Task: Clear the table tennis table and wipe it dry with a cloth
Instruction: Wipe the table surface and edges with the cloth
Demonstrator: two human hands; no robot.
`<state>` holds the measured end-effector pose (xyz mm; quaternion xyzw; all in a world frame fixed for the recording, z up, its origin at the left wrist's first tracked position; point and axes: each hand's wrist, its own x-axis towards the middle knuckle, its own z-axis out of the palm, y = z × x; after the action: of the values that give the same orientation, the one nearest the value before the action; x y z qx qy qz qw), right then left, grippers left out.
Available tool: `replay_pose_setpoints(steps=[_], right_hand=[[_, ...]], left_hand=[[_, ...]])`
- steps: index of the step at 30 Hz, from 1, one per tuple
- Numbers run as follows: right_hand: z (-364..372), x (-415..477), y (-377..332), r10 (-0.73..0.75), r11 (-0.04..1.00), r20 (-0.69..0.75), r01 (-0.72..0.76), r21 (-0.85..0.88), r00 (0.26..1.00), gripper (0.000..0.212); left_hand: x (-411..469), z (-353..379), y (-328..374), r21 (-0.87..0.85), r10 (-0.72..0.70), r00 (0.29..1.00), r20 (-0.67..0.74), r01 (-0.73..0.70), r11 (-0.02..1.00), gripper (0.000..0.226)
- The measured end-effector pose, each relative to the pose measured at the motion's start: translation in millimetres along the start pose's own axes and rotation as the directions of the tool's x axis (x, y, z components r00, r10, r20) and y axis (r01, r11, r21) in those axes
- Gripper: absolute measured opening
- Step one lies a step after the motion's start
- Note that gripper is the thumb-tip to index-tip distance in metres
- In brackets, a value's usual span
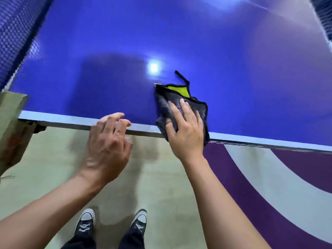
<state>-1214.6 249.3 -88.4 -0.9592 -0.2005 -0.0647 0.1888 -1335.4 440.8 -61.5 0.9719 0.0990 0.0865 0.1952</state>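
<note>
The blue table tennis table (179, 42) fills the upper part of the view, its white-edged near side running across the middle. A grey cloth (165, 105) with a yellow-green inner face and black trim lies at that near edge, partly hanging over it. My right hand (185, 130) lies flat on the cloth and presses it to the table. My left hand (107, 144) hovers at the table's edge to the left, fingers curled and apart, holding nothing.
The net (16, 33) runs along the left side of the table. A greenish block (10, 112) stands at the left corner. Below is a pale green floor with a purple-and-white marking (260, 186); my shoes (86, 221) stand near the table.
</note>
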Motion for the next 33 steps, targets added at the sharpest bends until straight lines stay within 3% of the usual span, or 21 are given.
replay_pose_setpoints(steps=[4,10,18,22,27,33], right_hand=[[-31,-12,79,0.167,0.985,-0.023,-0.168,-0.032,0.986,0.057],[-37,13,115,0.152,0.985,-0.004,-0.151,-0.086,0.988,0.064],[-38,54,136,0.182,0.980,0.028,-0.179,-0.087,0.983,0.068],[-38,115,162,0.201,0.976,0.049,-0.196,-0.090,0.978,0.067],[-28,192,185,0.226,0.971,0.084,-0.217,-0.101,0.971,0.068],[-31,190,167,0.284,0.959,0.140,-0.282,-0.035,0.949,0.062]], left_hand=[[21,35,48,-0.021,0.140,0.990,-0.007,-0.140,0.990,0.030],[74,74,95,0.035,0.291,0.957,0.018,-0.291,0.956,0.032],[92,84,107,0.183,0.177,0.984,-0.005,-0.173,0.968,0.063],[93,89,110,0.276,0.182,0.982,0.043,-0.187,0.943,0.060],[92,95,107,0.312,0.197,0.980,0.003,-0.188,0.931,0.058],[92,93,108,0.295,0.182,0.983,-0.011,-0.171,0.940,0.059]])
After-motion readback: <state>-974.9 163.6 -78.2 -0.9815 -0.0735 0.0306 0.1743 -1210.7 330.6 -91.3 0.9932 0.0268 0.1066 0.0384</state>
